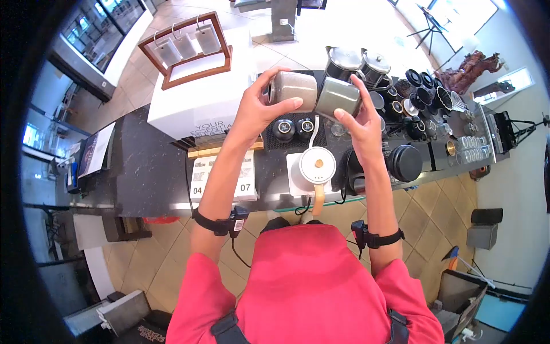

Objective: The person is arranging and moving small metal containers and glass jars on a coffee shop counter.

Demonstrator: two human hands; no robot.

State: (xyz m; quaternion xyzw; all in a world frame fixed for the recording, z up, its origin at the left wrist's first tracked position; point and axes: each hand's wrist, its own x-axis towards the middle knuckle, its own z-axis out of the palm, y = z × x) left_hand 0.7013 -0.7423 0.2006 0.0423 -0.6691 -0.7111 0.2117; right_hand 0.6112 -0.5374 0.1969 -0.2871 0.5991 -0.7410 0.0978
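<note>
My left hand grips a beige-grey glazed cup, fingers over its top and thumb along its near side. In my right hand is a green-grey cup, with the thumb on its lower side. Both cups are tipped on their sides and raised over the dark counter, their ends close together. Below them a white gooseneck kettle with a wooden handle stands on a white base. Two round black containers with labelled lids sit on a black mat just behind it.
A large white box with a wooden display frame stands at left. Number cards lie before it. Metal-lidded pots, black drippers and cups, and glasses crowd the right. A black round-topped appliance sits by my right forearm.
</note>
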